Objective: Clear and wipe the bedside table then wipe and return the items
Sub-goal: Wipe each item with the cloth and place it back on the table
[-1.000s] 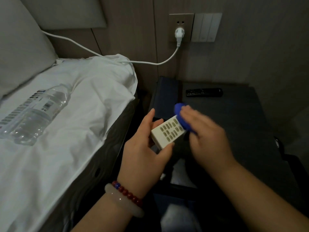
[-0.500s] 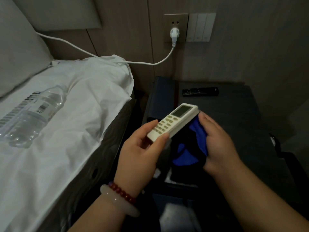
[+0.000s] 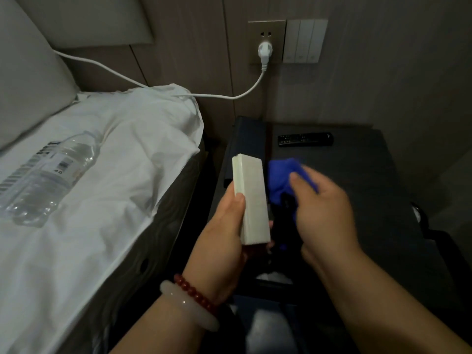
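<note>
**Tabletop mostly open, one remote at the back**

Bedside table [image 3: 357, 180] lies bare across its middle and right; only a black remote [image 3: 305, 139] sits near the back edge; bed sheet [image 3: 132, 154] crowds the left side; a white cable [image 3: 229, 96] hangs across behind.

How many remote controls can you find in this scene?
2: a white remote held in the left hand, and a black remote lying at the back of the bedside table.

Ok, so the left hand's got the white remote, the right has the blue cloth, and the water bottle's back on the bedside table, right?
Not quite. The head view shows the water bottle lying on the bed, not the bedside table. The left hand does hold the white remote, the right hand the blue cloth.
</note>
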The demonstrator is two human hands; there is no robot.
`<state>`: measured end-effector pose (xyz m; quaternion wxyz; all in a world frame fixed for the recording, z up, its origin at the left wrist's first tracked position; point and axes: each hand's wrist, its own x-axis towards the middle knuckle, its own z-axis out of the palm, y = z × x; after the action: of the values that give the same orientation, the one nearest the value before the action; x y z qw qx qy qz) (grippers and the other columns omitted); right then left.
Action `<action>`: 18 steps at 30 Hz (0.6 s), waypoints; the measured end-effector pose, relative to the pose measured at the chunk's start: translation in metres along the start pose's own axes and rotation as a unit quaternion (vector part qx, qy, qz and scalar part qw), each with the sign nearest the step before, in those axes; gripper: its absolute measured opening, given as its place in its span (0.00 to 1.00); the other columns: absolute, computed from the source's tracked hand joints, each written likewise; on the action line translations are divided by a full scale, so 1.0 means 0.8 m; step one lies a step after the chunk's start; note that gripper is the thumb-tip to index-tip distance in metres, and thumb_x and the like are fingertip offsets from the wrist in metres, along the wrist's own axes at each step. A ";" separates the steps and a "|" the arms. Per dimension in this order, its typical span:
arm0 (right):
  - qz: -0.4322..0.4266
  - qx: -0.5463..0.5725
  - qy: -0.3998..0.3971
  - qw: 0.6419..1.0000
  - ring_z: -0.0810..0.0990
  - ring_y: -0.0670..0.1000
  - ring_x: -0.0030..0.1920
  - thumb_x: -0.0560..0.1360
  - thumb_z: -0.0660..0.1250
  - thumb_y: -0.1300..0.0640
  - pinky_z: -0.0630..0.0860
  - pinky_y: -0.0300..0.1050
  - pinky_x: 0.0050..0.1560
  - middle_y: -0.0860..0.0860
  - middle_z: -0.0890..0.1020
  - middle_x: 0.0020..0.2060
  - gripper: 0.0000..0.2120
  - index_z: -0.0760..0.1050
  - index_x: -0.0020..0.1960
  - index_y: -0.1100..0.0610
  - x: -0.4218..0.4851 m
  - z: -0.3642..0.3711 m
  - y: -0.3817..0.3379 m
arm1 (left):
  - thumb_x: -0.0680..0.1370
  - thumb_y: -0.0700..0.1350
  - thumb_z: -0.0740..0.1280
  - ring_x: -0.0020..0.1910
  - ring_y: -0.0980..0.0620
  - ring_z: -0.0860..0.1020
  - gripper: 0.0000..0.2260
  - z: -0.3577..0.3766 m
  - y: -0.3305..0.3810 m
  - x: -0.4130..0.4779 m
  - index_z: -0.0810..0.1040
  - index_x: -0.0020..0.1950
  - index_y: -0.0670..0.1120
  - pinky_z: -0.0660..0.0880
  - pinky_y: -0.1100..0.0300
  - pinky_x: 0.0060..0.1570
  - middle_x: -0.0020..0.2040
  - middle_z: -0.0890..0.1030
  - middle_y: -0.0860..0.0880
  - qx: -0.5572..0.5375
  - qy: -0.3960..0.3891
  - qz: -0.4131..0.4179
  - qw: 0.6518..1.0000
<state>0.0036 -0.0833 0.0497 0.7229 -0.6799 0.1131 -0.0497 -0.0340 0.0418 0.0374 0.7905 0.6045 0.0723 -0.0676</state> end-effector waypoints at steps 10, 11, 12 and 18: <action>-0.397 -0.328 -0.248 0.820 0.61 0.48 0.75 0.77 0.58 0.60 0.56 0.42 0.74 0.51 0.67 0.73 0.23 0.68 0.72 0.58 -0.030 -0.001 0.044 | 0.80 0.52 0.60 0.58 0.47 0.79 0.20 0.000 0.008 0.016 0.75 0.69 0.45 0.73 0.50 0.65 0.57 0.81 0.44 -0.289 0.011 -0.097 0.952; -0.408 -0.335 -0.267 0.806 0.61 0.48 0.75 0.77 0.58 0.60 0.56 0.44 0.75 0.51 0.66 0.73 0.24 0.67 0.73 0.58 -0.039 -0.006 0.049 | 0.81 0.52 0.60 0.55 0.46 0.80 0.17 -0.006 0.009 0.018 0.78 0.65 0.46 0.75 0.49 0.62 0.54 0.81 0.43 -0.281 0.019 -0.095 0.955; -0.411 -0.344 -0.283 0.795 0.60 0.48 0.76 0.77 0.58 0.59 0.56 0.46 0.75 0.51 0.65 0.74 0.24 0.66 0.73 0.58 -0.044 -0.008 0.053 | 0.80 0.51 0.60 0.55 0.44 0.79 0.16 -0.010 0.008 0.019 0.80 0.62 0.47 0.75 0.48 0.62 0.54 0.81 0.43 -0.270 0.027 -0.087 0.959; -0.240 -0.278 -0.168 0.915 0.55 0.40 0.75 0.82 0.57 0.58 0.49 0.26 0.70 0.46 0.62 0.75 0.22 0.61 0.75 0.52 0.016 0.016 0.008 | 0.82 0.47 0.54 0.60 0.47 0.80 0.17 0.021 -0.005 0.004 0.73 0.70 0.52 0.76 0.49 0.60 0.63 0.81 0.44 -0.223 -0.032 -0.075 0.972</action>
<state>0.0185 -0.0729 0.0425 0.4797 -0.8582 -0.1671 -0.0730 -0.0308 0.0242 0.0378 0.8997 0.4037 0.1056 -0.1281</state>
